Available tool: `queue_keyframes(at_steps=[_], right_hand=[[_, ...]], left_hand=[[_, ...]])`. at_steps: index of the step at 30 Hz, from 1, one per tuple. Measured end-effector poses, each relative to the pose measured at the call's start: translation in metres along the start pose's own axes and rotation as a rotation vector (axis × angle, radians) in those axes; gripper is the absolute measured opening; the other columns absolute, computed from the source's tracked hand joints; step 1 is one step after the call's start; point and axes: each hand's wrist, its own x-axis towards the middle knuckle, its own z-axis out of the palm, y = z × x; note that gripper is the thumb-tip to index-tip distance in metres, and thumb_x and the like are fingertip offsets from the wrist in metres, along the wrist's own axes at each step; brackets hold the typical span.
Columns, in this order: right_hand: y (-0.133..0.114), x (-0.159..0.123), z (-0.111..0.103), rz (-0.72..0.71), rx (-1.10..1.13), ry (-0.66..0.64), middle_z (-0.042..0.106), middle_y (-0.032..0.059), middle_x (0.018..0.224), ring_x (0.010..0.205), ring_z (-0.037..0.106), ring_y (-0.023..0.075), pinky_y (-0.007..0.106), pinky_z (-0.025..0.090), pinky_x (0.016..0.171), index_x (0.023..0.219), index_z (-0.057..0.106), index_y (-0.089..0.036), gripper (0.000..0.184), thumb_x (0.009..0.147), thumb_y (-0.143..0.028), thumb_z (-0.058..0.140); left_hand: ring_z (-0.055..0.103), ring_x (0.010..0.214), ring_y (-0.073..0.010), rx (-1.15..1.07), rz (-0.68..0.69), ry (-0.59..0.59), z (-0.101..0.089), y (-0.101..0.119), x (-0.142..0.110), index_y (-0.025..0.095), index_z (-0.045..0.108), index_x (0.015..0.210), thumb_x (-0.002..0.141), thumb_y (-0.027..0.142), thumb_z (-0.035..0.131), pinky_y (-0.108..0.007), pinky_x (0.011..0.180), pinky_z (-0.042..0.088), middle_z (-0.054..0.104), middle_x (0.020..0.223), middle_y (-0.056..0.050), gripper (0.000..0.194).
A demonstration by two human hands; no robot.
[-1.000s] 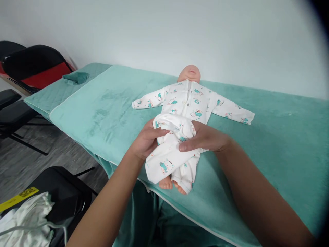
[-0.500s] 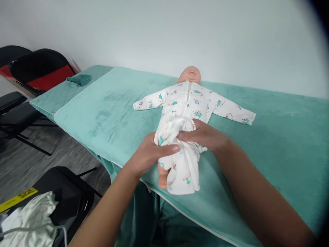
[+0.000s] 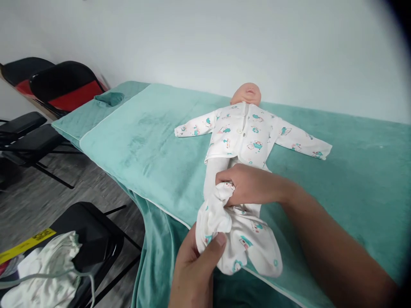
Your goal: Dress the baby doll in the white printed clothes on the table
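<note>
A baby doll [image 3: 247, 95] lies on its back in a white, patterned long-sleeved shirt [image 3: 231, 132], its arms spread wide. Below the shirt hem a whitish upper leg [image 3: 215, 173] shows. White printed baby pants [image 3: 257, 248] are bunched around the lower legs, and the feet are hidden. My left hand [image 3: 199, 263] is closed on the bunched cloth of one pant leg, thumb on top. Over the doll's legs, my right hand [image 3: 247, 184] is closed with its fingertips on the gathered upper edge of the pants.
The doll rests on a padded table with a green velvet cover [image 3: 154, 141], against a white wall [image 3: 205, 42]. At lower left, a black chair [image 3: 96, 239] carries crumpled white cloth [image 3: 54, 265] and a cable [image 3: 38, 276]. Folding chairs [image 3: 69, 85] stand at far left.
My left hand has moved down toward the table edge with the pants. The bunched cloth now sits lower, baring a whitish upper leg, and the foot seen before is covered.
</note>
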Motion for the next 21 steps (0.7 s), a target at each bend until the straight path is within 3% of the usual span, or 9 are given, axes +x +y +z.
queue_keyframes(at_steps=[6, 10, 13, 17, 21], right_hand=[[-0.005, -0.001, 0.007, 0.012, -0.179, 0.04, 0.059, -0.0018, 0.064, 0.059, 0.044, 0.0099, 0.028, 0.025, 0.056, 0.069, 0.059, -0.019, 0.025, 0.08, -0.04, 0.067], [-0.008, 0.0, 0.012, 0.034, -0.247, 0.051, 0.051, -0.0033, 0.058, 0.055, 0.034, 0.0086, 0.029, 0.02, 0.054, 0.062, 0.047, -0.019, 0.034, 0.079, -0.04, 0.067], [-0.01, 0.002, 0.013, 0.043, -0.255, 0.044, 0.047, -0.0036, 0.055, 0.054, 0.031, 0.0087, 0.029, 0.019, 0.054, 0.061, 0.045, -0.019, 0.033, 0.076, -0.037, 0.068], [-0.011, 0.004, 0.013, 0.071, -0.249, 0.03, 0.043, -0.0038, 0.055, 0.055, 0.031, 0.0092, 0.03, 0.019, 0.054, 0.061, 0.044, -0.019, 0.028, 0.073, -0.031, 0.066], [-0.01, 0.003, 0.013, 0.059, -0.253, 0.029, 0.04, -0.004, 0.054, 0.054, 0.029, 0.0094, 0.03, 0.018, 0.054, 0.06, 0.039, -0.018, 0.03, 0.076, -0.03, 0.063]], left_hand=[[0.073, 0.102, -0.0341, -0.128, 0.015, 0.064, -0.02, -0.025, 0.006, 0.017, 0.075, 0.117, 0.069, 0.034, 0.086, -0.041, 0.091, 0.058, 0.078, 0.106, -0.014, 0.053], [0.075, 0.086, -0.0268, -0.164, 0.089, 0.144, -0.035, -0.043, 0.015, 0.016, 0.075, 0.094, 0.065, 0.032, 0.088, -0.034, 0.078, 0.058, 0.077, 0.087, -0.009, 0.036], [0.071, 0.072, -0.0192, -0.173, 0.167, 0.205, -0.04, -0.051, 0.025, 0.017, 0.072, 0.091, 0.063, 0.031, 0.089, -0.027, 0.069, 0.054, 0.073, 0.074, -0.003, 0.035], [0.066, 0.072, -0.0141, -0.116, 0.212, 0.25, -0.045, -0.052, 0.04, 0.017, 0.07, 0.096, 0.066, 0.033, 0.086, -0.022, 0.066, 0.049, 0.075, 0.088, -0.003, 0.038], [0.066, 0.085, -0.0187, 0.02, 0.22, 0.197, -0.05, -0.048, 0.049, 0.018, 0.07, 0.099, 0.072, 0.034, 0.081, -0.026, 0.074, 0.05, 0.074, 0.095, -0.005, 0.034]])
